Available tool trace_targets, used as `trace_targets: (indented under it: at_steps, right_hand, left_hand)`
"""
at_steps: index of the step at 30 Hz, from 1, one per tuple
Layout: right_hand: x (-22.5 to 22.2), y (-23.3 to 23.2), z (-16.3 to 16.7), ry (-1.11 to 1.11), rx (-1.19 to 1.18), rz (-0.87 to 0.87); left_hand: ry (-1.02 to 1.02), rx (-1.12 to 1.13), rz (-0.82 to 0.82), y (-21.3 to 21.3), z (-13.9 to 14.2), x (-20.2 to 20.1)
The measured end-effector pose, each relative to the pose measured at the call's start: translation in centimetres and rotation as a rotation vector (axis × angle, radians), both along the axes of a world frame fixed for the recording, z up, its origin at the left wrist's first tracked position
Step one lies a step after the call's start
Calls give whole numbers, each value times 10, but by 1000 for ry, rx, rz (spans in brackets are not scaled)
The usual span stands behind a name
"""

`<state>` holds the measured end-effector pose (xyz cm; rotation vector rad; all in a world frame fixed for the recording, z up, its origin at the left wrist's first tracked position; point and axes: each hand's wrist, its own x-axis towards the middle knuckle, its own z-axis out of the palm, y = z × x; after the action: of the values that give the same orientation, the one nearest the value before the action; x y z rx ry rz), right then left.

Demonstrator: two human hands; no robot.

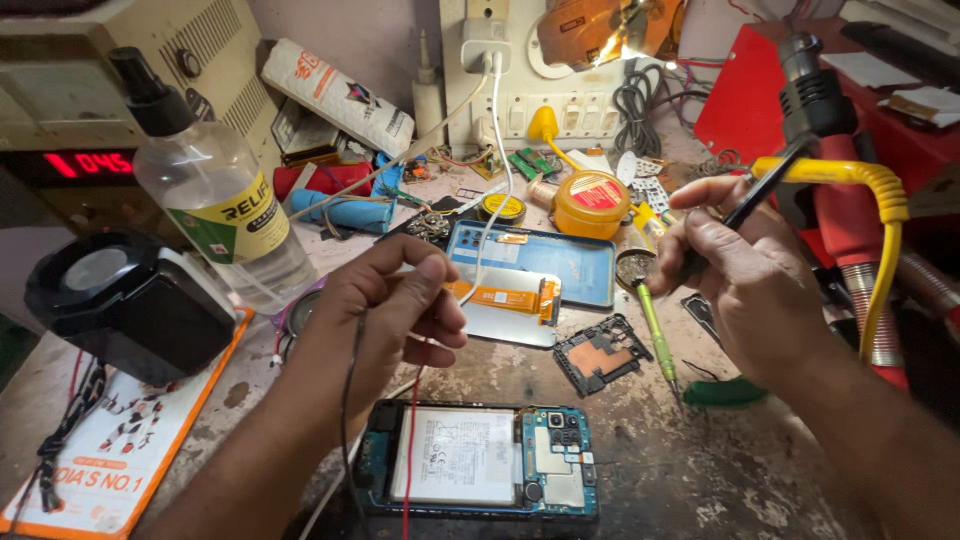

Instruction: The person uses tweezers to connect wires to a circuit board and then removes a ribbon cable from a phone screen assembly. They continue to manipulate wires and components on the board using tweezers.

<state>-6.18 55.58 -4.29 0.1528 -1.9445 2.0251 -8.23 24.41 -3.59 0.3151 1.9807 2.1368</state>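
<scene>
An opened phone (480, 460) lies face down near me, its battery and circuit board bare. My left hand (385, 305) hovers above it, fingers pinched on thin black and red wires (410, 440) that hang down across the phone. My right hand (735, 275) grips a soldering iron with a black handle and yellow cable (880, 200); its tip points down-left toward a small round tin (632, 268). A screen panel with an orange flex cable (510, 300) rests beyond the phone.
A clear spray bottle (215, 200) and a black lamp-like device (125, 300) stand at left. A yellow flux tin (592, 200), a black phone cover plate (600, 355), a green-handled screwdriver (660, 345), chargers and a red box (760, 90) crowd the bench.
</scene>
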Motion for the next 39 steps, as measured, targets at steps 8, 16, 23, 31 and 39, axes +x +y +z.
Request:
trace_targets:
  at_steps: [8, 16, 23, 31, 39]
  right_hand:
    - [4, 9, 20, -89, 696, -227]
    - [-26, -24, 17, -97, 1116, -235]
    - [-89, -70, 11, -48, 1283, -206]
    - [-100, -88, 9, -106, 1424, -246]
    - [-82, -54, 42, -193, 1331, -308]
  left_hand:
    - [17, -18, 53, -6, -10, -8]
    - [70, -244, 57, 2, -27, -15]
    - [135, -132, -123, 4, -36, -15]
    - [160, -8, -188, -3, -34, -11]
    - [93, -154, -100, -4, -37, -12]
